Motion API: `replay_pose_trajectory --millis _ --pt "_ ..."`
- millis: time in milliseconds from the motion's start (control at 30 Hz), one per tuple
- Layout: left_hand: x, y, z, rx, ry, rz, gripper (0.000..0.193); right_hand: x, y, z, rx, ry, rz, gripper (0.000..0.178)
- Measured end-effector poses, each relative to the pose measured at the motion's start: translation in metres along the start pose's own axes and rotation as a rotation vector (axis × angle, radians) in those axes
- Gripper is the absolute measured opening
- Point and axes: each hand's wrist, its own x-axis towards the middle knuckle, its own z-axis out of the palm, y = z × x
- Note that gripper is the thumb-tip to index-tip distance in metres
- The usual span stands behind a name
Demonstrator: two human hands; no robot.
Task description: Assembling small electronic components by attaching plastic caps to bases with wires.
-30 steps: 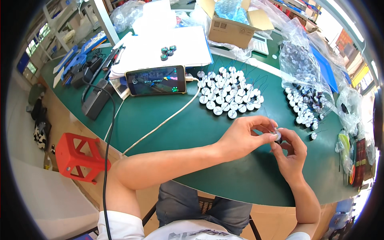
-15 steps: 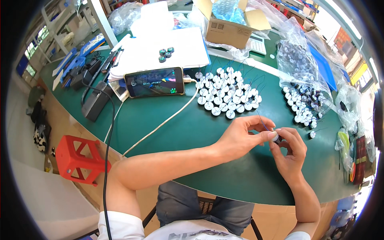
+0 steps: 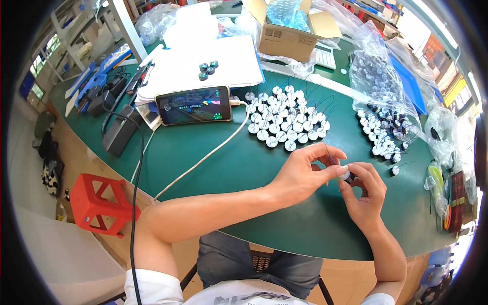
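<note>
My right hand (image 3: pixel 367 195) pinches a small round black part with a white top (image 3: pixel 347 176) between thumb and fingers, above the table's right half. From the left, my left hand (image 3: pixel 300 173) reaches in, its thumb tip pressed against that part. A thin dark wire (image 3: pixel 333 158) rises from the part beside the left fingers, which curl round it. Much of the part is hidden by my fingertips. Just beyond my hands, several like parts with white tops and thin wires (image 3: pixel 284 119) stand grouped on the green table (image 3: pixel 284 223).
More such parts (image 3: pixel 378 133) spill from a clear plastic bag (image 3: pixel 373 76) at the right. A phone (image 3: pixel 194 105) leans against stacked papers (image 3: pixel 231 56), plugged into a white cable (image 3: pixel 203 161). An open cardboard box (image 3: pixel 287 43) stands behind. A red stool (image 3: pixel 99 203) is at the left.
The view has shifted slightly. My hands keep hold of the small round part in nearly the same place; the fingers of my right hand have closed in a little around it.
</note>
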Motion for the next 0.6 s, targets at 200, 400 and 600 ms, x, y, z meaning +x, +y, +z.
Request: replay_pose_trajectory --millis 200,400,600 --pt "0.0038 -0.0016 0.0031 -0.026 -0.013 0.022 0.026 0.0002 -0.0008 -0.0029 0.004 -0.006 -0.024 0.028" --pt "0.0060 0.0020 -0.0003 -0.105 0.033 0.013 0.035 0.0026 0.0014 -0.0026 0.002 -0.011 -0.013 0.029" --pt "0.0037 -0.0021 -0.0004 -0.207 -0.004 0.041 0.046 0.0014 0.0003 -0.0054 0.025 0.013 -0.053 0.032"
